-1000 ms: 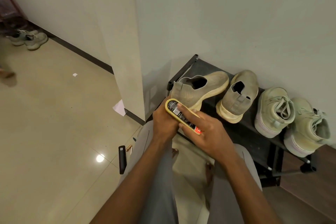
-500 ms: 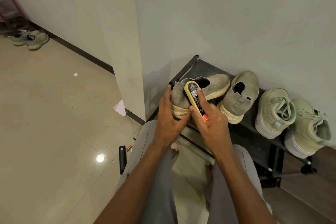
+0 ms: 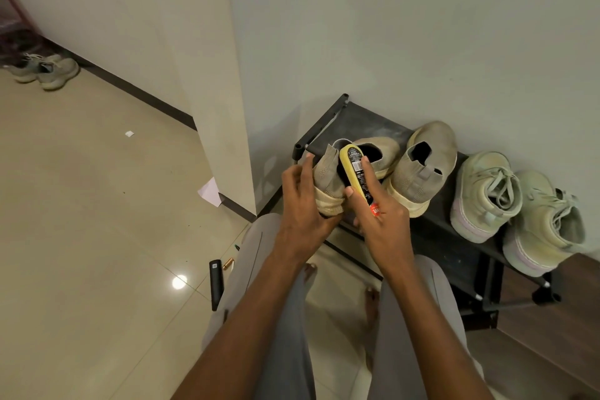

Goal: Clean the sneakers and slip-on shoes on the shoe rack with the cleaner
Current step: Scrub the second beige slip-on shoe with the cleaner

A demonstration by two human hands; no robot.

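A beige knit slip-on shoe [image 3: 373,153] lies at the left end of the black shoe rack [image 3: 454,243]. My left hand [image 3: 302,204] grips its heel and sole. My right hand [image 3: 380,214] holds the yellow shoe cleaner [image 3: 355,172] pressed against the shoe's heel. A second slip-on shoe [image 3: 422,169] stands on its heel next to it. Two pale green sneakers [image 3: 487,195] [image 3: 545,224] sit at the rack's right end.
A wall corner [image 3: 224,140] juts out left of the rack. A black stick-shaped object [image 3: 215,282] and a small brass piece [image 3: 228,263] lie on the tiled floor by my left leg. Another pair of sneakers [image 3: 45,70] sits far left by the wall. White paper [image 3: 209,191] lies near the corner.
Both hands moved forward to the left slip-on. My left hand took hold of its heel, and my right hand swung the cleaner upright against the shoe.
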